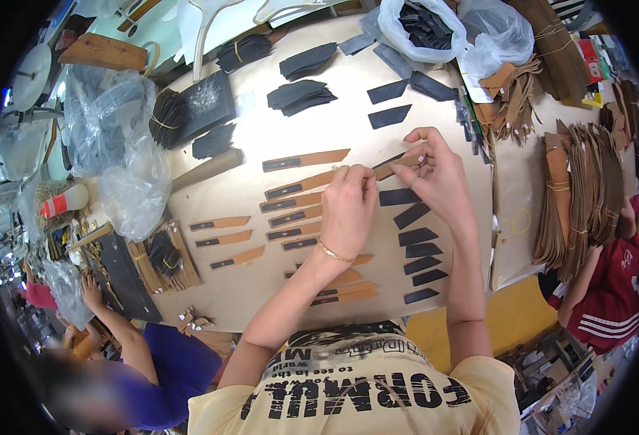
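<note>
My right hand (439, 177) pinches a brown leather strip (398, 166) between thumb and fingers, the other fingers raised. The strip runs across to my left hand (350, 203), which is closed at its other end with the fingertips hidden. A dark edge shows along the strip's upper side. Left of my left hand lies a column of tan leather strips (319, 159), each with a black patch at one end. Below my right hand, black slant-ended pieces (416, 238) form another column. My left forearm covers part of the lower tan strips (356, 291).
Stacks of black pieces (301, 96) lie at the back, near a plastic bag (456, 36) of black pieces. Bundled brown strips (584, 192) are at the right. Clear plastic bags (113, 130) and a dark block (205, 105) stand left. Other people sit at both sides.
</note>
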`<state>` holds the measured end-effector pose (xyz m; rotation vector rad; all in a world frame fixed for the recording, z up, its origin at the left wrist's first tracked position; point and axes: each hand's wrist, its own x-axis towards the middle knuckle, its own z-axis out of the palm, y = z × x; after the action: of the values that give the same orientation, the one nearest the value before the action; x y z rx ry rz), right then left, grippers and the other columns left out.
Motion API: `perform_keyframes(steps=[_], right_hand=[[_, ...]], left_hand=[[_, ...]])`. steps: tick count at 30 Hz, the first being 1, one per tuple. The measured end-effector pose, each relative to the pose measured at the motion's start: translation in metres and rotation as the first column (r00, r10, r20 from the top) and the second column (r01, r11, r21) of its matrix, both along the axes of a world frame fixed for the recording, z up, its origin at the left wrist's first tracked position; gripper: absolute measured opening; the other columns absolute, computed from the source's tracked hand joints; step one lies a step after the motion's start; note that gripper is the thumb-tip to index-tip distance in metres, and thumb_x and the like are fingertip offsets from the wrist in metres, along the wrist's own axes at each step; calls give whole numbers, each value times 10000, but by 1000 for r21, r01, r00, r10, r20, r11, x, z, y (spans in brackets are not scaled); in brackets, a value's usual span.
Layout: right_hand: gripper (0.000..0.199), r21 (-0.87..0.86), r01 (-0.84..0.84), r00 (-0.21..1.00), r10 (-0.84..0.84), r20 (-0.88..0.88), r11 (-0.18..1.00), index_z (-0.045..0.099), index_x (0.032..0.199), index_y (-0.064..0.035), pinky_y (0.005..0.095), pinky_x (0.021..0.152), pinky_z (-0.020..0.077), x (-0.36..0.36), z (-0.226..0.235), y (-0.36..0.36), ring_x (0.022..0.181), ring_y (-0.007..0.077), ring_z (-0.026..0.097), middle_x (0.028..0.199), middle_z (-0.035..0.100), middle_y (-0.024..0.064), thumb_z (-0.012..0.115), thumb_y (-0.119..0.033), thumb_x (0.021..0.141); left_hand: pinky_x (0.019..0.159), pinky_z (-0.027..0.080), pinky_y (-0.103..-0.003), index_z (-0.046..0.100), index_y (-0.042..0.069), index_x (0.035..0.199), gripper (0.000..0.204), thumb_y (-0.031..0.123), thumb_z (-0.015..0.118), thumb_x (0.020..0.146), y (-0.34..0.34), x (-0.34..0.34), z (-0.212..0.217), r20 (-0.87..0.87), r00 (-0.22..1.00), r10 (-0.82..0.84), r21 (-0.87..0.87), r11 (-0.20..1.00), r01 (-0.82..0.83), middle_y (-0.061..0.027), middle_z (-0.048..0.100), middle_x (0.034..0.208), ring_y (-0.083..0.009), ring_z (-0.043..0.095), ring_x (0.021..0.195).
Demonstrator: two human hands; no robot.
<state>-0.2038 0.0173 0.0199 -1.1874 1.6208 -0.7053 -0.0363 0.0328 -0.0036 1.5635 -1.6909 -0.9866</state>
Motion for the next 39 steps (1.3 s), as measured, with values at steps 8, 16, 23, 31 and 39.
perform_keyframes(steps=[8, 16, 23, 31, 39], right_hand=[[397, -95, 73, 988, -58, 144, 993, 500, 1211, -27, 213, 631, 480, -18, -15, 2, 688, 58, 571, 820, 635, 38, 676, 11, 857], [380, -156, 106, 994, -101, 37, 982, 467, 1166, -27, 239, 613, 496, -9, -17, 7, 660, 104, 603, 800, 636, 77, 658, 24, 842], [360, -236, 144, 989, -151, -10, 961, 462, 1122, -23, 265, 625, 510, 1, -17, 10, 685, 133, 610, 792, 615, 82, 658, 36, 826], [287, -301, 136, 975, -181, -128, 944, 504, 1063, -21, 288, 637, 525, 10, -16, 14, 678, 174, 613, 810, 604, 96, 651, 43, 825], [294, -489, 37, 881, -259, -395, 872, 670, 1039, 2, 396, 843, 529, 28, -29, 31, 1128, 338, 537, 1328, 458, 217, 668, 64, 751]], left_hand=[[594, 509, -341, 636, -59, 872, 59, -21, 669, 840, -3, 1, 3, 56, 998, -18, -23, 1000, 19, -160, 641, 786, -268, 642, 633], [603, 509, -346, 641, -68, 868, 63, -14, 666, 848, -3, 1, 3, 36, 999, -10, -5, 1000, 10, -170, 648, 794, -274, 648, 647], [604, 507, -349, 641, -73, 863, 76, -2, 667, 852, -4, 1, 4, 47, 999, -12, -9, 1000, 12, -172, 645, 770, -271, 651, 651], [603, 506, -350, 638, -71, 858, 65, -13, 663, 841, -4, 2, 4, 37, 999, -22, -4, 1000, 22, -175, 649, 773, -281, 647, 646], [606, 507, -350, 632, -78, 838, 68, -14, 653, 837, -5, 2, -2, 14, 1000, -20, -27, 999, 21, -181, 653, 731, -290, 656, 640]])
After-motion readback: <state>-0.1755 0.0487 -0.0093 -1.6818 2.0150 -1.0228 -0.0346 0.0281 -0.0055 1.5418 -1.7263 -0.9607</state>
